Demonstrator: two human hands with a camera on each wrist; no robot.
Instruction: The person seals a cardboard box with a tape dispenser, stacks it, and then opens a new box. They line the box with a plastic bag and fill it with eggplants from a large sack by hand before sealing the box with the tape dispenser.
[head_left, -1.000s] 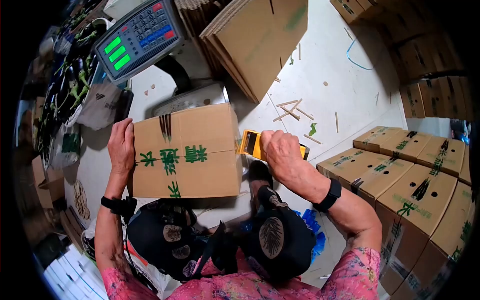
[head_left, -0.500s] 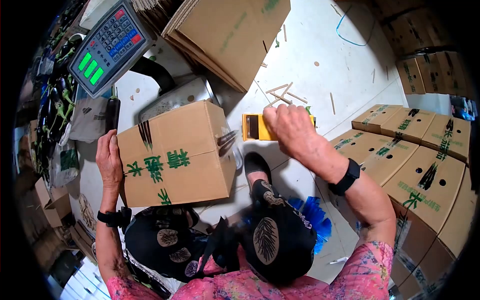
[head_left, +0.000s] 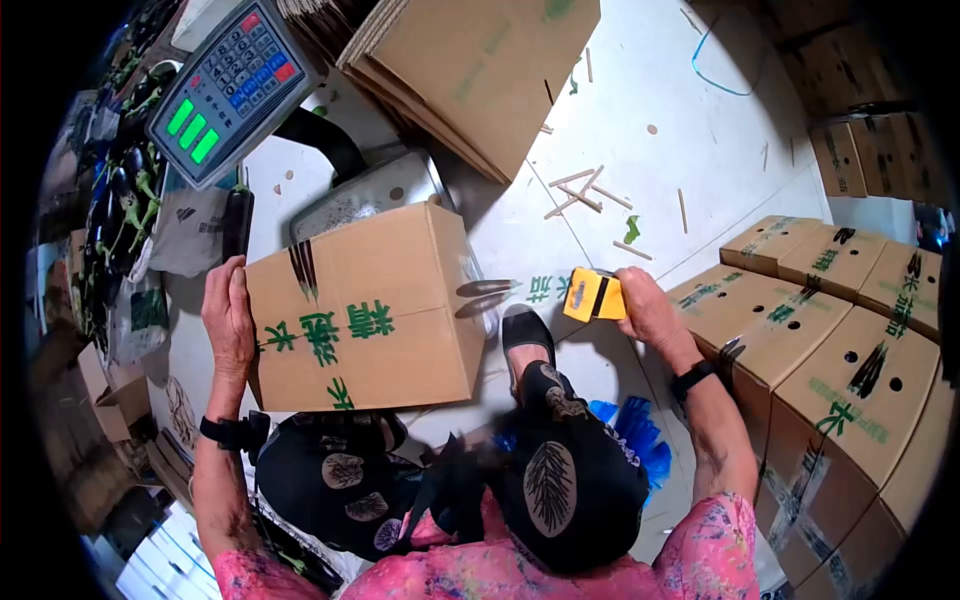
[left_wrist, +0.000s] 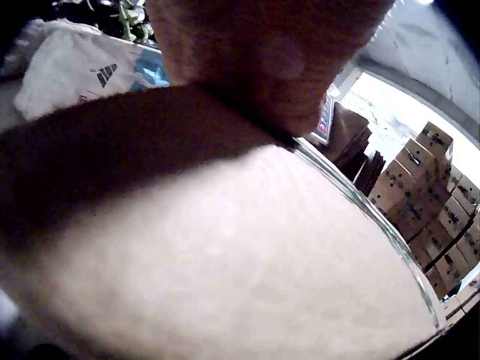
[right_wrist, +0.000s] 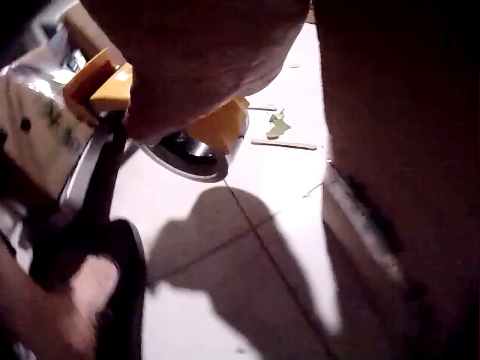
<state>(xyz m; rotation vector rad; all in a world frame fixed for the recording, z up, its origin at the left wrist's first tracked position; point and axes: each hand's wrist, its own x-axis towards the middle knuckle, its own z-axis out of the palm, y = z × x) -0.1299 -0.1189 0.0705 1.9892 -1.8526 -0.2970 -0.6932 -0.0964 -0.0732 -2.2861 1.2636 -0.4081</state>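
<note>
A closed cardboard box (head_left: 365, 305) with green characters lies in front of the knees, its far side beside the scale platform. My left hand (head_left: 229, 315) rests along its left edge, fingers fairly straight; the box side (left_wrist: 247, 247) fills much of the left wrist view. Off the right side of the box, my right hand (head_left: 652, 310) grips a yellow tape dispenser (head_left: 582, 294). Clear printed tape (head_left: 540, 289) stretches between box and dispenser. In the right wrist view, the hand (right_wrist: 202, 60) partly hides the dispenser (right_wrist: 112, 88) and its roll.
A scale display (head_left: 232, 92) stands at the upper left, next to flattened cartons (head_left: 480, 75). Packed boxes (head_left: 850, 385) are stacked at the right. Sticks and a green leaf (head_left: 632, 230) litter the floor. Eggplants lie at the far left, and a shoe (head_left: 527, 335) is below the tape.
My right hand has drawn the dispenser away from the box and turned it, and a longer stretch of tape shows. My left hand has stayed at the box's left edge.
</note>
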